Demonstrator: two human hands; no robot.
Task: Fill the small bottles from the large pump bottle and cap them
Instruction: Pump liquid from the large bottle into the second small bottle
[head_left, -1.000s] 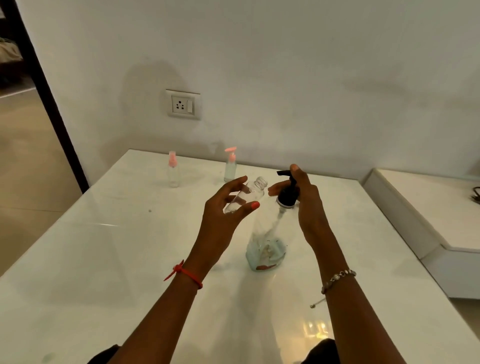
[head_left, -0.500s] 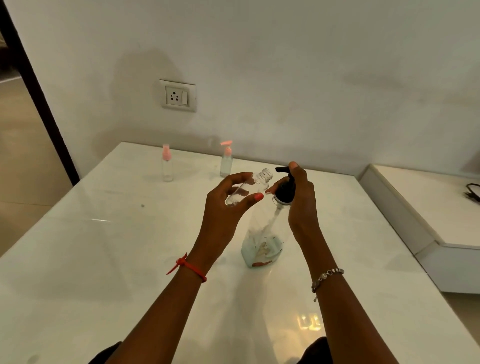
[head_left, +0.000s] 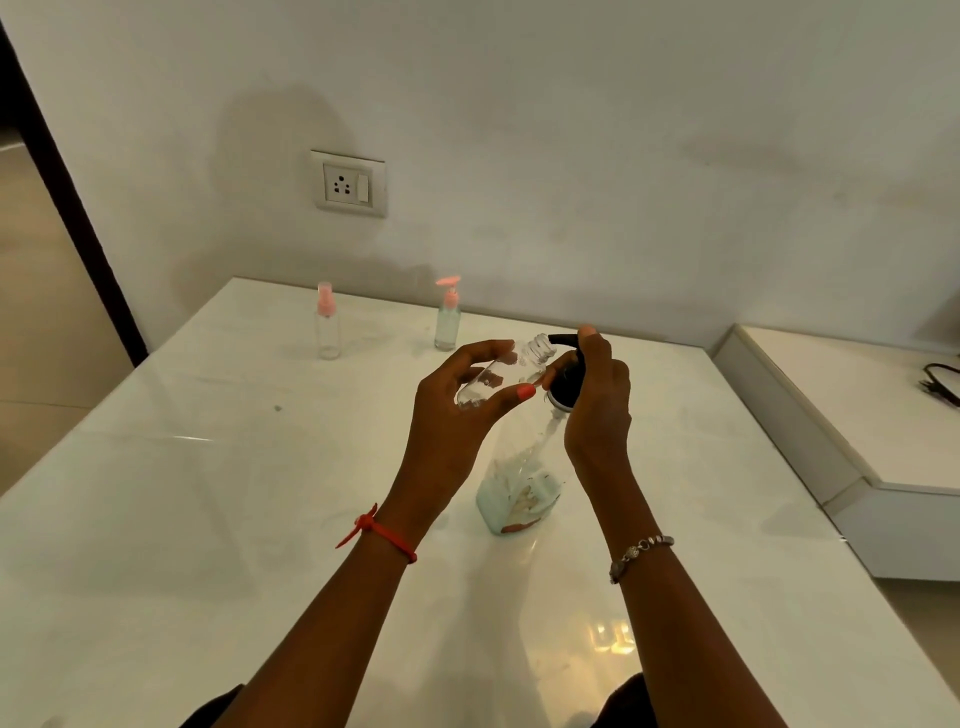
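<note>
Left hand (head_left: 457, 421) fingers are clamping the uncapped small bottle (head_left: 496, 378) mid-barrel, tilting it over the middle of the counter (head_left: 208, 519). Right hand (head_left: 597, 405) fingers are wrapping the large pump bottle (head_left: 519, 488) at its head. Small bottle's probably light, slick plastic; gripping the barrel suits.

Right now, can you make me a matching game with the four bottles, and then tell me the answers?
Things
1. uncapped small bottle
2. large pump bottle
3. pink-capped spray bottle
4. small pink-pump bottle

States
A. stands at the back, pale green liquid inside
B. held tilted in the left hand
C. stands at the back, looks empty
D. the right hand grips its top

Pairs: 1-B, 2-D, 3-C, 4-A
</note>
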